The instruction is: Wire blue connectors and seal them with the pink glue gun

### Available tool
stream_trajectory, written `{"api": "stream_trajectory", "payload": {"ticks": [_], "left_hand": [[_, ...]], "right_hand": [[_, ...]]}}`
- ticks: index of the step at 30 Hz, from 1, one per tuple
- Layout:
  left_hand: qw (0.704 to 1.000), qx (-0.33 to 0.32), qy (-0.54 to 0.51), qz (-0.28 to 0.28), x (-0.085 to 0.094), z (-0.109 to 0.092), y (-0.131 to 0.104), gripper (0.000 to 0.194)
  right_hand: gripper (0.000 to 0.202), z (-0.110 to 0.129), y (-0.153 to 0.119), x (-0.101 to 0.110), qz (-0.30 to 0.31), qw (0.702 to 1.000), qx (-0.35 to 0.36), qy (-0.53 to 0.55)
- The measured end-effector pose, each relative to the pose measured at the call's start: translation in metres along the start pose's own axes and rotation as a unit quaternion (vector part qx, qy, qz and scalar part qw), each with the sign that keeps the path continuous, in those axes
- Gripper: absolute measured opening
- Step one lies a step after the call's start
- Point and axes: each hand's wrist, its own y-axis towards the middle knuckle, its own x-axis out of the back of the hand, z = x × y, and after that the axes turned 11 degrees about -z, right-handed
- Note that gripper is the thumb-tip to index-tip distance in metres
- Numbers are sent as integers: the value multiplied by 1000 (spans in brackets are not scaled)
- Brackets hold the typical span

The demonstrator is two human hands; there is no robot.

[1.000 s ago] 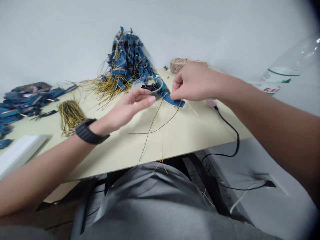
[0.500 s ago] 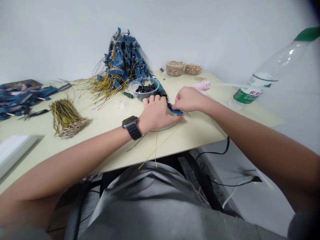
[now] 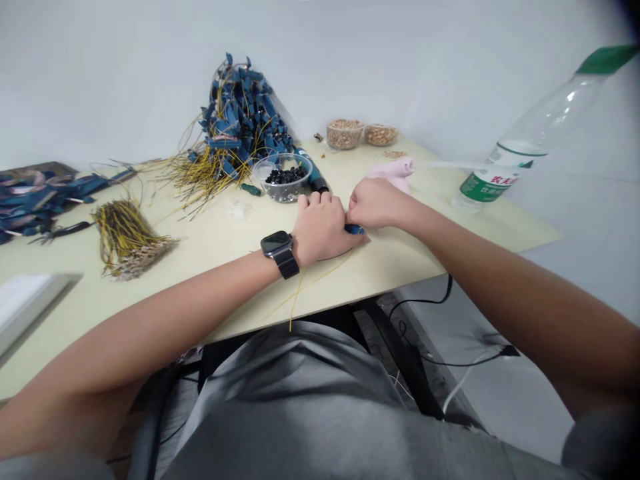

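Note:
A small blue part lies at the tabletop between my hands, mostly covered by them. My left hand, with a watch on its wrist, is closed around its left side, the thumb along the near edge. Pinched fingers of my right hand press close to the far side of the part; what sits between those fingertips is hidden. Thin yellow wires trail from under my left hand towards the table's front edge. Just beyond it stands a clear tub of small black pieces, beside a teal-and-black tool.
Blue parts with yellow wires form a tall heap at the back. Left are a wire bundle, pliers and a white block. Two tubs of small tan pieces, a pink object and a bottle stand right.
My left hand has shifted slightly right, and my right hand sits closer to it, so less of the blue part shows. The trailing wires have moved; the whole view has drifted a little.

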Motion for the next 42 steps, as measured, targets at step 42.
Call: {"api": "stream_trajectory", "payload": {"ticks": [42], "left_hand": [[965, -208, -159, 25, -23, 82, 26, 101]], "right_hand": [[8, -66, -61, -84, -227, 904, 177, 315]]}}
